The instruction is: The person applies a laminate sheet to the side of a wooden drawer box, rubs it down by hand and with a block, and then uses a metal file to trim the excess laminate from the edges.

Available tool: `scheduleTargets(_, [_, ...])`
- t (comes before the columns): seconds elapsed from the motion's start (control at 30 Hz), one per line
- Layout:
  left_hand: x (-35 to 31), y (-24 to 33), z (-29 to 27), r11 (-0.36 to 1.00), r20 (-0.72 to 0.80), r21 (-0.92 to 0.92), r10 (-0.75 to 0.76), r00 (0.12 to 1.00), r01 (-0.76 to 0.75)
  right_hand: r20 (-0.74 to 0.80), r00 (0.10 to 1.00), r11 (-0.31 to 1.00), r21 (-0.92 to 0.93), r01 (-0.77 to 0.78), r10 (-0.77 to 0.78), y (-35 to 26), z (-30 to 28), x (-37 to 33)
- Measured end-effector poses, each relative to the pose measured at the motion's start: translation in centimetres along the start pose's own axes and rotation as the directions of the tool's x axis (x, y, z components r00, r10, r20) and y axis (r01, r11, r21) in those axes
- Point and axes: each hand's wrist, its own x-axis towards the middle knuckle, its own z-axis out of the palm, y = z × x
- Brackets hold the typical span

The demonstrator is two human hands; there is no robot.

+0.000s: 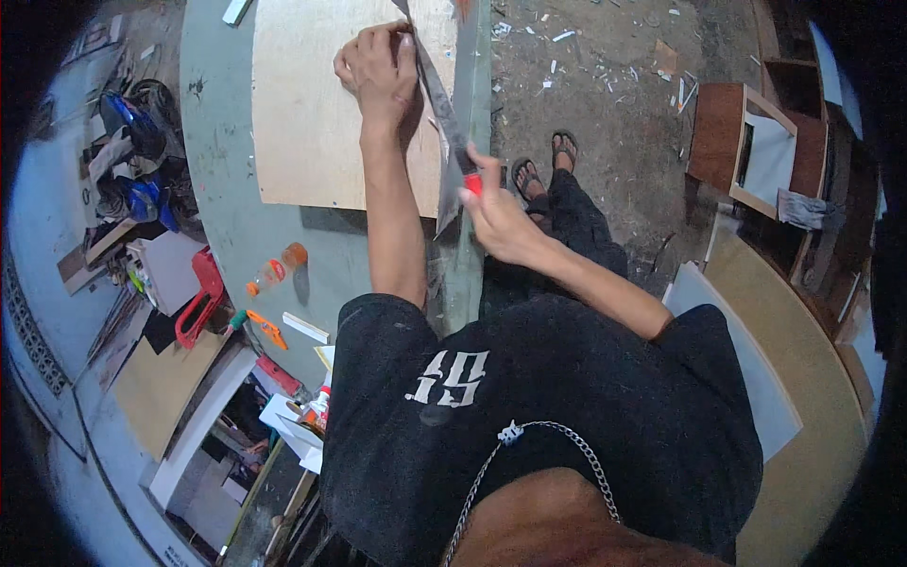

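Fingers of left hand (pixel 378 66) pin ruler (pixel 436 94); right hand (pixel 496 219) grips cutter (pixel 470 180) (red).

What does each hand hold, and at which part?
The right hand grips a red-handled cutter by its handle. The left hand holds nothing; it presses a long metal ruler onto the plywood sheet.

Probably a woodworking shop: plywood sheet (pixel 312 113) on a workbench (pixel 222 189), offcuts littering the floor (pixel 605 57).
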Motion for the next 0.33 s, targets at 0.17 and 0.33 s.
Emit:
scheduleTargets(0.17, [-1.7, 0.5, -0.2, 0.999, 0.039, 0.029, -0.019, 0.999, 0.017, 0.042, 0.997, 0.998, 0.013, -0.060, 0.059, 0.4, 0.0, -2.6])
scheduleTargets(0.33, [-2.4, 1.7, -0.2, 0.997, 0.020, 0.028, -0.079, 0.997, 0.078, 0.090, 0.989, 0.993, 0.008, -0.116, 0.115, 1.2, 2.0, -3.4])
